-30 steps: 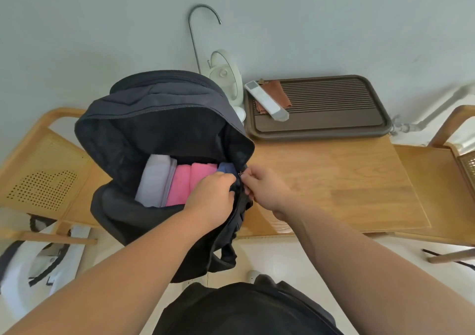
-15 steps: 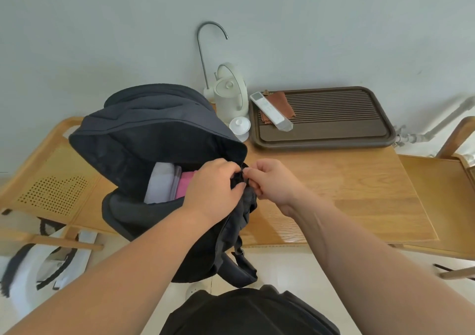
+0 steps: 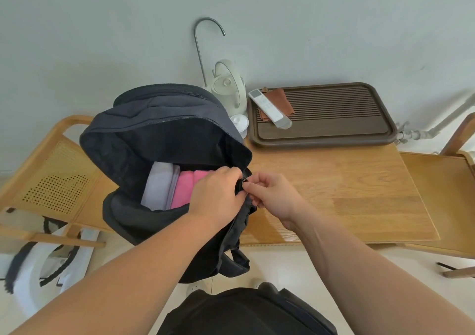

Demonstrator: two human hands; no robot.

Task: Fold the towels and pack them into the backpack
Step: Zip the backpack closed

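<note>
Folded pink and lilac towels [image 3: 169,190] sit inside the black fabric backpack [image 3: 159,139], left hand [image 3: 218,196] clamps the opening edge w/ right hand [image 3: 272,196] pinching the zipper pull, imo fabric could snag the zip.

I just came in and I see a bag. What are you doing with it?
A person is packing a black backpack on a wooden table. A folded white towel and pink towel already stand inside. The left hand holds the opening's edge while the right hand pinches the zipper pull. The bag is still open.
</note>
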